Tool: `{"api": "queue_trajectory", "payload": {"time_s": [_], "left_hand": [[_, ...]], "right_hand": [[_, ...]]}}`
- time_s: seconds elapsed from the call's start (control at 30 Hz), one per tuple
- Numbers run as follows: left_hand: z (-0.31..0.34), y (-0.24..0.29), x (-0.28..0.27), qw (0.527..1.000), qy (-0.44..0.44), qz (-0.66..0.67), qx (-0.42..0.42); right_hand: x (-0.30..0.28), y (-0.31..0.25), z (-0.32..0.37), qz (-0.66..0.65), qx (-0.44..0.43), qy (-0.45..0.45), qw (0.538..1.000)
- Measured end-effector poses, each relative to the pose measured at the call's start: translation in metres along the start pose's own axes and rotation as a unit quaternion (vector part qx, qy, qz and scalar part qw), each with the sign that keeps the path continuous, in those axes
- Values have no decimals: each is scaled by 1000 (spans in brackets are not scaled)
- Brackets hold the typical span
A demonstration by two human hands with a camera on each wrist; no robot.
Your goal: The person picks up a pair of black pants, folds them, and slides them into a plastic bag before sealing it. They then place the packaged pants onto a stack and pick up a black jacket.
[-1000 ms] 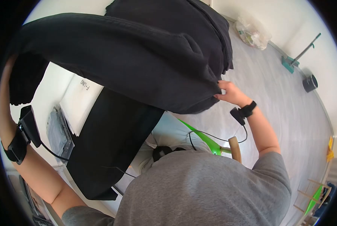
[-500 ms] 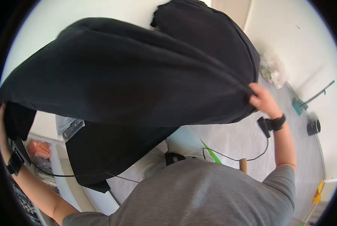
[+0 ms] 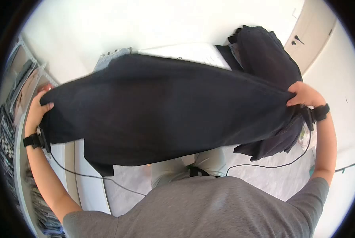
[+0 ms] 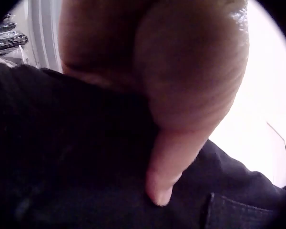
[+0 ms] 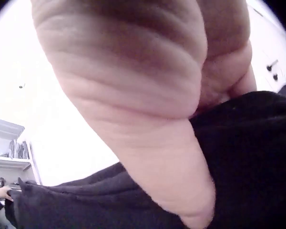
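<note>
A pair of black trousers is stretched lengthwise between both hands in the head view, above a white table. The left hand grips its left end, thumb on the near face. In the left wrist view the thumb presses on the dark fabric, and a stitched pocket shows beside it. The right hand pinches the upper right corner. In the right wrist view the right thumb lies over the cloth. The other fingers are mostly hidden behind the fabric.
A heap of dark garments lies at the right. Behind the trousers are white packaging and folded light denim. A flat black sheet hangs at the near edge. Shelves of folded clothes stand left; a door is far right.
The trousers have gone from bunched and billowing to pulled out flatter and straighter. Both hands have shifted, and the head view has turned, bringing the shelves and door into sight.
</note>
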State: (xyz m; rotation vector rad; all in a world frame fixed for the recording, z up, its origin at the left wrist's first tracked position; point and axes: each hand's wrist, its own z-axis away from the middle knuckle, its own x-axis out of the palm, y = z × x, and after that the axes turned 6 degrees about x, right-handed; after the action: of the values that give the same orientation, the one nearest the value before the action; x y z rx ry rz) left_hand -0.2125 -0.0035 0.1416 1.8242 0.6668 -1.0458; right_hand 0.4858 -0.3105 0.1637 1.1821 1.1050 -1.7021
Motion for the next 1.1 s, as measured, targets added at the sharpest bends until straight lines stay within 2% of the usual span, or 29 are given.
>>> {"api": "queue_trajectory", "payload": {"time_s": [0.07,0.1,0.17,0.2,0.23,0.3,0.37,0.4,0.43,0.5,0.57,0.6,0.67,0.9,1.07,1.1], "left_hand": [[-6,-15,6,986,151,15,68],[-5,-20,10,987,150,14,59],[0,-23,22,946,284,-64,143],[5,-17,35,918,315,-147,190],[15,-8,50,903,327,-188,207],[35,-6,86,879,308,-259,254],[58,-7,125,915,215,-249,232],[68,-12,148,934,178,-224,216],[78,-16,170,950,139,-198,199],[98,-12,197,972,54,-171,154],[107,-10,209,976,69,-162,125],[109,-9,212,980,86,-151,98],[111,-9,211,982,83,-143,90],[88,-31,214,972,98,-158,143],[74,-30,199,959,175,-174,136],[75,-27,198,938,223,-205,166]], "right_hand": [[-16,21,-13,86,-56,114,988],[-25,36,-17,109,-85,178,974],[-38,60,-20,113,-95,327,934],[-33,65,-22,115,-90,386,911],[-26,72,-21,114,-89,437,888],[-3,83,-12,267,-23,467,843],[30,96,-7,346,-45,497,794],[50,99,-6,320,-42,483,814],[70,99,-10,327,-61,484,809],[107,97,-14,269,-59,405,872],[138,105,-21,287,-50,341,894],[142,104,-22,287,-47,338,895],[146,101,-26,203,-12,365,908],[126,104,-29,170,-29,367,914],[89,79,-32,237,-64,462,852],[87,77,-32,239,-60,460,853]]}}
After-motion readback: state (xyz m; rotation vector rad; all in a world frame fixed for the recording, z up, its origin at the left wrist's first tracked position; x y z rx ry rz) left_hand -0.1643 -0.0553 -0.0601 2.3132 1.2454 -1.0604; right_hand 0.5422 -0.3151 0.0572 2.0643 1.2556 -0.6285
